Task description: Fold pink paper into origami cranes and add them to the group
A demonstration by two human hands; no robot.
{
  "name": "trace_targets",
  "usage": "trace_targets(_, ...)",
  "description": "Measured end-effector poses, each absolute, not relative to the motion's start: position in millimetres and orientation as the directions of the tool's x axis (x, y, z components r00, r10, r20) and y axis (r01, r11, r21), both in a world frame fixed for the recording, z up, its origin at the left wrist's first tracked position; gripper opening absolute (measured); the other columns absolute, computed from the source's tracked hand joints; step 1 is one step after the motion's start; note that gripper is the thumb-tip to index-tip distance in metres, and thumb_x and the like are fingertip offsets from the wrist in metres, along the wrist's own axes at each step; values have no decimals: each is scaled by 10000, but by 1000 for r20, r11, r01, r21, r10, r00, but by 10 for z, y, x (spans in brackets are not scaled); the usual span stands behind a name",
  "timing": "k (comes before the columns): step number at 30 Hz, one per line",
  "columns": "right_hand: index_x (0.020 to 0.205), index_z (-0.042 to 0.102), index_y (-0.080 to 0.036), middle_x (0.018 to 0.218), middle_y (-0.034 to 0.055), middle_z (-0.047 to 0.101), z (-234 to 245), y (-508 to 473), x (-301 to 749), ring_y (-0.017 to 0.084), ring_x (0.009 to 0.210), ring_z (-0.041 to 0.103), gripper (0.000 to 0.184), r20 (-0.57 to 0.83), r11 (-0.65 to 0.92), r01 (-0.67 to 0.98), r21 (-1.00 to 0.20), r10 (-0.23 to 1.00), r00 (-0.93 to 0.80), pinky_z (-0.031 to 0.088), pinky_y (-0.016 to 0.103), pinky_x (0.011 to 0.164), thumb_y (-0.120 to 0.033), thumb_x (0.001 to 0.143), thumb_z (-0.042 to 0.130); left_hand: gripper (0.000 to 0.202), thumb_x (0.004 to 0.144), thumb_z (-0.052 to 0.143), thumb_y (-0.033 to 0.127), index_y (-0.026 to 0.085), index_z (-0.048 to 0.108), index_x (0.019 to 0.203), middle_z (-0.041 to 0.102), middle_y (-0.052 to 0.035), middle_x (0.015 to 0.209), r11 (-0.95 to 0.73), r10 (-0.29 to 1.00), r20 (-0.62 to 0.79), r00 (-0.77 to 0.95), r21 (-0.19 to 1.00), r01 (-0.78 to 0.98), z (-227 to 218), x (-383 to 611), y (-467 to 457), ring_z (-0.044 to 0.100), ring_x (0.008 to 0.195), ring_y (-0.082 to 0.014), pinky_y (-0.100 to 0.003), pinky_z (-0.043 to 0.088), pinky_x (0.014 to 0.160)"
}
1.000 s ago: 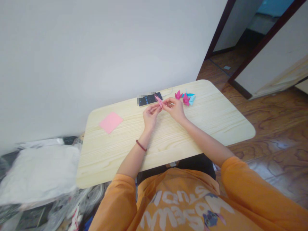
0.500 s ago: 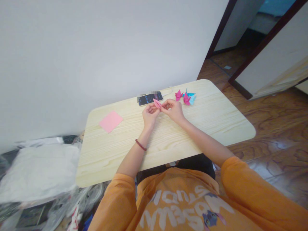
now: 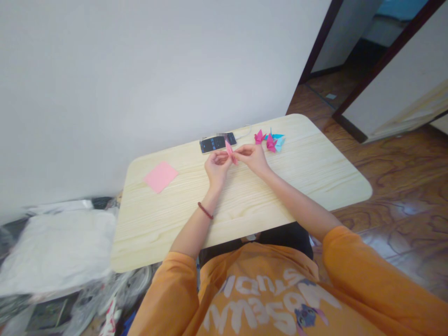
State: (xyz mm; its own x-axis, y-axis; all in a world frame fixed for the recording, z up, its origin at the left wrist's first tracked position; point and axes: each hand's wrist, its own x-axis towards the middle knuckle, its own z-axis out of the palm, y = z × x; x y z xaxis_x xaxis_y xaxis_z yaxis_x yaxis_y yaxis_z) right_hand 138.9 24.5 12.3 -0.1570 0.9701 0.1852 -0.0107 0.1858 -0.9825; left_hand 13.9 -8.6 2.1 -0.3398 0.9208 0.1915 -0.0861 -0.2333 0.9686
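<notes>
A small piece of folded pink origami paper point(image 3: 229, 149) is pinched between my two hands above the middle of the table. My left hand point(image 3: 217, 167) grips it from the left, fingers curled and thumb against it. From the right, my right hand point(image 3: 252, 157) pinches it between thumb and fingertips. The paper stands narrow and pointed, its tip overlapping the phone behind; its lower folds are partly hidden by fingers. Flat on the table to the left lies a square pink sheet point(image 3: 161, 177).
A lit phone point(image 3: 217, 143) with a white cable lies near the wall side of the pale wooden table point(image 3: 168, 228). Several folded paper cranes, magenta point(image 3: 271, 143) and blue point(image 3: 279, 143), sit at the back right. Left of the table is a white bag point(image 3: 59, 249).
The folded pink paper has turned more upright between my fingers, and its lower end now shows below the fingertips. My left hand has shifted slightly left. Both hands keep their hold.
</notes>
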Motion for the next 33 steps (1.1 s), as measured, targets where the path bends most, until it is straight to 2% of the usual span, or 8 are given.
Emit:
trace_targets(8,676,655,-181,672,30,685,95,280,1374,167,621,645,208,224,230,57,-972,970,-98,548,312,640,-358,620,750,215,660,790,279,170,664,796,709,-41,782,-249,920,214,-330,966,-69,-28,187,-85,676,709,-156,-314,535,756)
trace_targets(14,714,643,-184,697,30,677,98,294,1380,173,662,658,264,249,244,-52,-968,955,-159,556,338,700,-408,640,762,132,702,753,237,171,691,797,721,-41,804,-295,895,259,-362,954,-47,-47,203,-75,682,743,-158,-313,539,772)
trace_targets(19,753,669,-181,753,44,702,59,320,1380,189,713,675,348,216,198,-122,-973,964,-155,561,353,751,-450,579,804,107,729,731,239,171,719,812,733,-45,826,-322,884,303,-355,947,7,-70,174,-57,681,769,-159,-320,531,805)
trace_targets(27,782,678,-190,787,37,720,16,352,1395,201,753,682,352,187,160,-145,-976,961,-202,559,374,800,-442,576,810,142,707,750,258,172,701,810,725,-46,826,-326,887,299,-351,945,-19,-55,162,-40,674,754,-149,-284,524,761)
trace_targets(33,788,671,-187,790,35,713,-26,377,1399,200,777,681,294,203,173,-145,-974,953,-224,551,366,806,-389,609,786,272,674,772,250,166,678,915,717,-41,780,-248,916,202,-346,964,-93,-35,134,-18,672,709,-143,-272,520,729)
